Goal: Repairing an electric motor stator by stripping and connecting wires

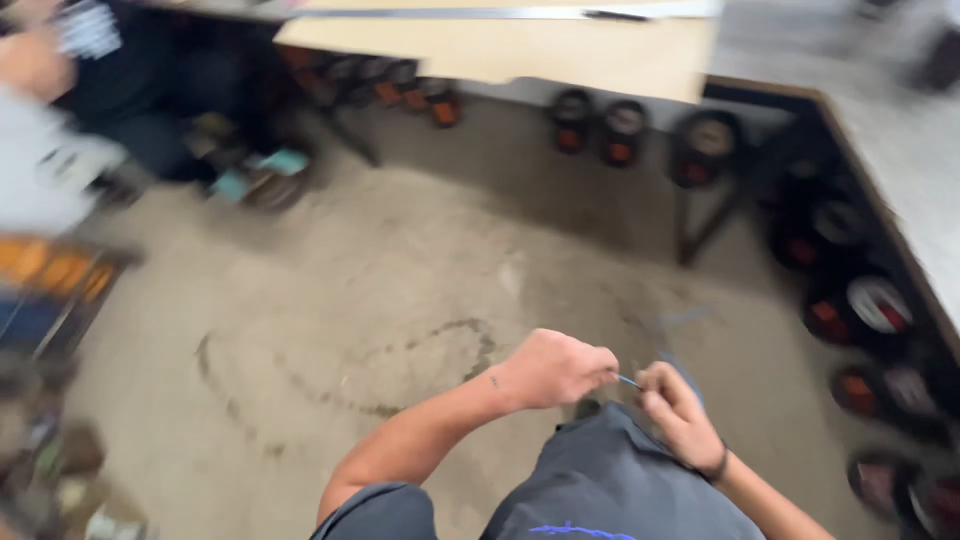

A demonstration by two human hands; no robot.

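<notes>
Two bare hands met low in the frame, just right of centre, above the person's grey-clad lap: the left hand (pixel 555 368) was curled into a loose fist and the right hand (pixel 672 408) had its fingers bunched, and both pinched the ends of a thin, pale blue strand, perhaps wire or a cable tie (pixel 628 381), stretched short between them. Motion blur hid what the strand was made of and whether it ran on past the right hand. To handle such a piece well, it seemed wise that both hands keep their pinch close to the ends, hold the strand taut without jerking, and work near the body where the eyes could follow it. A dusty grey concrete floor (pixel 400 290) with a faint ring-shaped stain lay below. Round dark spools with orange and white faces (pixel 860 305) stood along the right edge and under a pale wooden desk (pixel 520 45) at the top of the frame. Another person in dark clothing (pixel 120 80) sat at the upper left, well apart from the strand.
</notes>
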